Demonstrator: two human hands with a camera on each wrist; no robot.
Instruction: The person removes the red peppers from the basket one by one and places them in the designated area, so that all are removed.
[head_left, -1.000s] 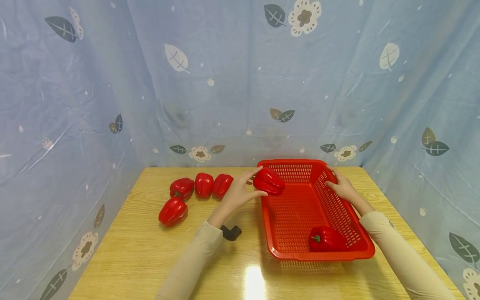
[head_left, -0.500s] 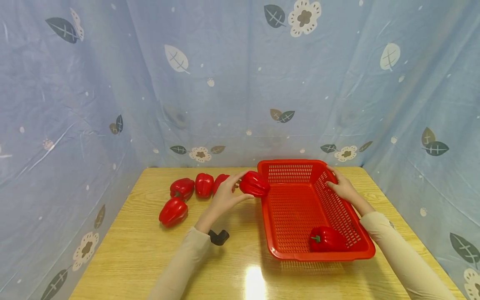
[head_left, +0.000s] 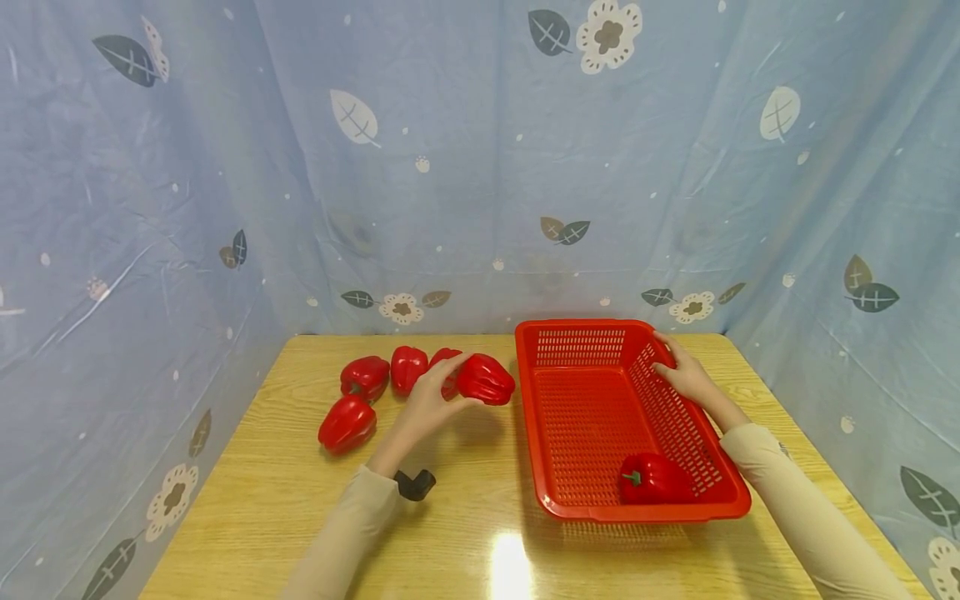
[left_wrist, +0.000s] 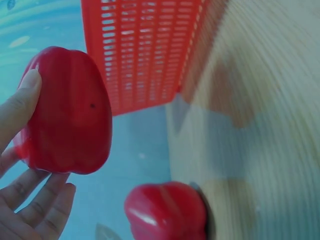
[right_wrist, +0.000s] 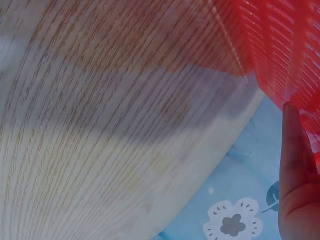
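A: What does the left hand (head_left: 429,406) hold?

B: It grips a pepper (head_left: 486,379), thumb on one side and fingers curled under the other. The pepper is glossy red, lobed and blocky, with a small dark speck on its skin in the left wrist view (left_wrist: 70,112). It hangs just above the table (head_left: 262,500), beside the left wall of the basket (head_left: 542,467) and outside it.

A: And the right hand (head_left: 684,375)?

B: It rests on the basket's right rim, near the far corner, fingers curled over the edge and clasping it. The right wrist view shows a finger (right_wrist: 295,175) lying against the slotted wall.

A: What else is about?

B: One pepper in the basket (head_left: 651,478) lies at the near right corner, its green stem pointing left. Four more sit on the table to the left: three in a row at the back (head_left: 407,367), the rightmost partly hidden behind the held one, and one nearer (head_left: 346,423). A small black object (head_left: 415,484) shows at the left wrist.

A: The surface and room?

B: A light wood-grain top with a bright glare spot at the near edge. Blue curtain (head_left: 480,167) printed with leaves and flowers hangs on three sides.
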